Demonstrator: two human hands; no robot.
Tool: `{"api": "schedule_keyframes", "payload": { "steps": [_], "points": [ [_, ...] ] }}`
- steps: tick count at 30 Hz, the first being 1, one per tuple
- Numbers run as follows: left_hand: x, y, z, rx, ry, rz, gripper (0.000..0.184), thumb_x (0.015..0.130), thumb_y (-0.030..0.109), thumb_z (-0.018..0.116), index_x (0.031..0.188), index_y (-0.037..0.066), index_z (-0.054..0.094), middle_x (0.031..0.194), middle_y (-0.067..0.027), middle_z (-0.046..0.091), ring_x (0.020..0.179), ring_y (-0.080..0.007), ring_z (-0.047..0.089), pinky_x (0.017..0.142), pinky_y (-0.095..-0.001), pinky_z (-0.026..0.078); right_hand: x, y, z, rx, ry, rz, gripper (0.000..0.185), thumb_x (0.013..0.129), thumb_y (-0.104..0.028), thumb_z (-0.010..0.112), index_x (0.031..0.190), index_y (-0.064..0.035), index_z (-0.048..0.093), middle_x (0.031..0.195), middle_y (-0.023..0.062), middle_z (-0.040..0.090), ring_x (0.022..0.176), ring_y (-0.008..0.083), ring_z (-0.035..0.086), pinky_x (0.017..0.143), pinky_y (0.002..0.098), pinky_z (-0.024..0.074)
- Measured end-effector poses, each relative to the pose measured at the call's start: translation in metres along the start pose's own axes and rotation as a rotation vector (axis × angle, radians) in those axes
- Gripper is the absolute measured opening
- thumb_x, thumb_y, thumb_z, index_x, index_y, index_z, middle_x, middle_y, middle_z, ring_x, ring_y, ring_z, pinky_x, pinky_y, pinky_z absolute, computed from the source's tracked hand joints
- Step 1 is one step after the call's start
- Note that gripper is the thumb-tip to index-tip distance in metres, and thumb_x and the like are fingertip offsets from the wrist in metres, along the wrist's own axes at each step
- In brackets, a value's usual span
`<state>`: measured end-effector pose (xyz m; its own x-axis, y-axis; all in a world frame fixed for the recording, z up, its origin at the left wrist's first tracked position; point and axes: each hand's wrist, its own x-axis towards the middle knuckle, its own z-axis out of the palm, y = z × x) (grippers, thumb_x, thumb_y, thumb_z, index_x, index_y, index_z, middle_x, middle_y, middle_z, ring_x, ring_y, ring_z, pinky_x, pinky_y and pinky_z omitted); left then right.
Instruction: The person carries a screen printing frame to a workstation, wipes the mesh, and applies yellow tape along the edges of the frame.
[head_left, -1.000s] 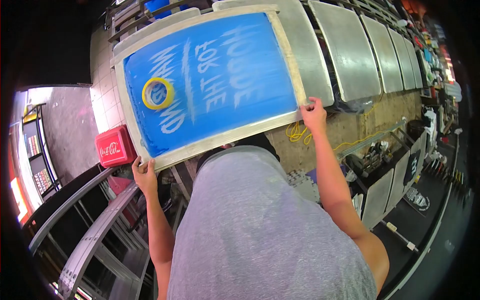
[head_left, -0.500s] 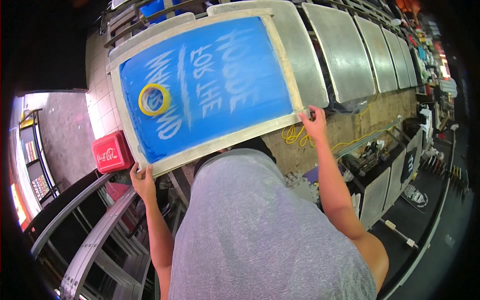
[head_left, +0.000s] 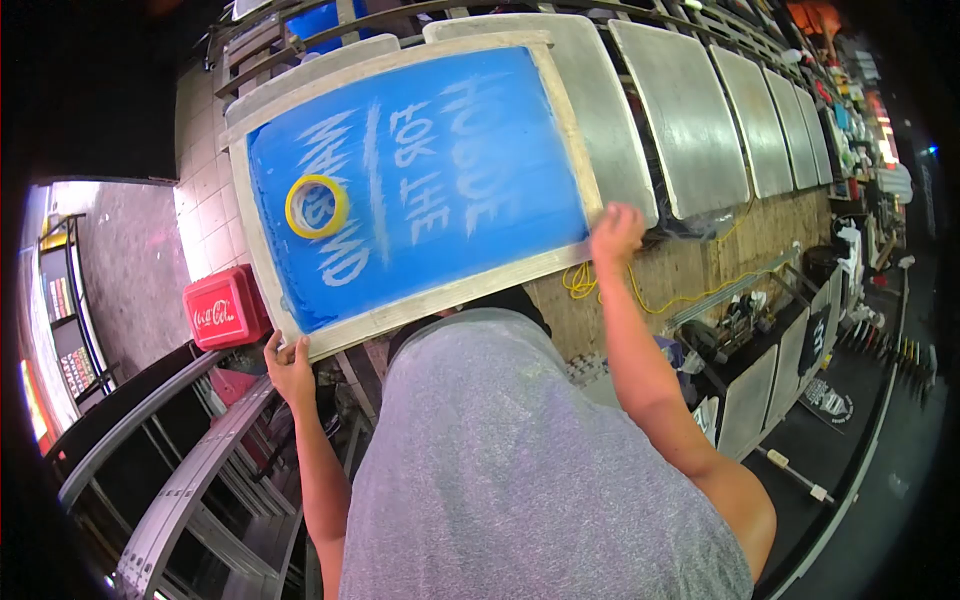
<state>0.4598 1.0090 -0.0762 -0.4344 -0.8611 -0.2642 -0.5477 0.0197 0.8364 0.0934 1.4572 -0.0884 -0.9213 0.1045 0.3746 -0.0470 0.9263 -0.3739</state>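
A screen printing frame (head_left: 450, 302) with a pale wooden rim and blue mesh lies before me, lettering showing light in the blue. On the mesh, toward the left, rests a yellow roll of tape (head_left: 341, 206). My left hand (head_left: 291, 370) grips the near left corner of the rim, thumb and fingers closed on it. At the right corner, my right hand (head_left: 617, 235) is curled over the rim, slightly blurred; its fingertips are partly hidden.
Several grey flat platens (head_left: 680, 125) stretch in a row to the right. A red Coca-Cola box (head_left: 222, 308) is left of the frame, above a metal ladder (head_left: 190, 500). A yellow cord (head_left: 655, 308) lies on the wooden floor at right.
My right hand has gone from an extended-finger pinch at the corner to a more curled shape. The frame and tape appear shifted slightly right and down in view; my left hand stays at its corner.
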Motion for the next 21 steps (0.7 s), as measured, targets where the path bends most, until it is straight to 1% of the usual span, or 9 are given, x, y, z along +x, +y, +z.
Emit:
{"api": "schedule_keyframes", "payload": {
  "steps": [1,3,5,7,9,14,17,19,21],
  "points": [
    [0.0,0.001,0.0,0.012,0.007,0.005,0.056,0.086,0.014,0.079,0.132,-0.001,0.051,0.091,-0.0107,0.071,0.081,-0.013,0.064,0.074,-0.0251,0.047,0.0,-0.024,0.013,0.232,0.134,-0.314,0.017,0.087,-0.015,0.064,0.101,-0.0055,0.064,0.108,0.0182,0.062,0.102,0.0386,0.057,0.09,0.0506,0.0439],
    [0.0,-0.003,-0.001,-0.004,0.004,0.015,0.056,0.085,0.014,0.079,0.132,-0.001,0.051,0.091,-0.0114,0.071,0.082,-0.0136,0.065,0.075,-0.0256,0.048,-0.016,-0.124,0.009,0.39,-0.082,-0.329,0.028,0.082,-0.014,0.068,0.108,-0.0062,0.062,0.111,0.0165,0.062,0.112,0.0357,0.056,0.099,0.0502,0.0398],
    [0.002,-0.007,0.0,-0.018,0.015,0.029,0.056,0.085,0.013,0.079,0.131,-0.001,0.051,0.091,-0.0122,0.072,0.083,-0.0141,0.065,0.077,-0.0261,0.049,-0.039,-0.208,0.011,0.663,-0.302,-0.546,0.04,0.08,-0.018,0.072,0.117,-0.0063,0.06,0.118,0.0171,0.061,0.117,0.0354,0.054,0.103,0.0491,0.0385],
    [0.002,-0.006,0.0,-0.024,0.022,0.066,0.056,0.084,0.012,0.08,0.131,-0.001,0.052,0.09,-0.0127,0.071,0.083,-0.0146,0.066,0.077,-0.0268,0.05,-0.065,-0.275,0.011,0.785,-0.383,-0.755,0.046,0.081,-0.021,0.072,0.121,-0.0045,0.057,0.122,0.0163,0.059,0.119,0.0358,0.053,0.104,0.052,0.0367],
    [0.001,-0.007,0.001,-0.054,0.037,0.058,0.056,0.084,0.011,0.08,0.13,-0.001,0.052,0.09,-0.0125,0.072,0.081,-0.0141,0.066,0.075,-0.0262,0.05,-0.088,-0.313,0.017,0.744,-0.417,-0.822,0.049,0.081,-0.021,0.072,0.123,-0.0035,0.056,0.124,0.0156,0.057,0.12,0.036,0.053,0.105,0.0546,0.0353],
    [-0.002,0.006,0.0,-0.046,0.012,0.001,0.054,0.085,0.01,0.079,0.13,-0.001,0.051,0.088,-0.0112,0.073,0.08,-0.013,0.066,0.076,-0.0256,0.05,-0.113,-0.355,0.042,0.52,-0.406,-0.939,0.045,0.08,-0.022,0.072,0.118,-0.0013,0.058,0.114,0.0162,0.06,0.118,0.0368,0.054,0.108,0.0633,0.03],
    [-0.001,0.002,0.002,-0.078,0.022,0.032,0.056,0.085,0.009,0.079,0.131,-0.001,0.05,0.088,-0.0117,0.073,0.081,-0.0134,0.066,0.076,-0.0253,0.05,-0.114,-0.354,0.069,0.202,-0.453,-1.024,0.036,0.082,-0.025,0.072,0.112,-0.0063,0.062,0.106,0.0124,0.064,0.114,0.0332,0.054,0.108,0.0669,0.0262],
    [0.004,-0.012,0.0,-0.041,0.016,0.041,0.057,0.085,0.009,0.079,0.132,-0.001,0.049,0.089,-0.0119,0.072,0.082,-0.0132,0.066,0.075,-0.0249,0.049,-0.099,-0.351,0.05,0.46,-0.551,-0.945,0.022,0.083,-0.026,0.068,0.096,-0.008,0.066,0.091,0.01,0.065,0.11,0.0345,0.058,0.108,0.0689,0.0263],
    [0.003,-0.009,0.0,-0.059,0.006,0.038,0.056,0.085,0.009,0.079,0.132,-0.001,0.049,0.089,-0.0108,0.071,0.08,-0.0124,0.065,0.074,-0.0245,0.049,-0.08,-0.325,0.018,0.509,-0.536,-0.866,0.021,0.084,-0.028,0.068,0.095,-0.0101,0.068,0.091,0.0071,0.066,0.112,0.0301,0.058,0.106,0.0707,0.0247]
  ]
}}
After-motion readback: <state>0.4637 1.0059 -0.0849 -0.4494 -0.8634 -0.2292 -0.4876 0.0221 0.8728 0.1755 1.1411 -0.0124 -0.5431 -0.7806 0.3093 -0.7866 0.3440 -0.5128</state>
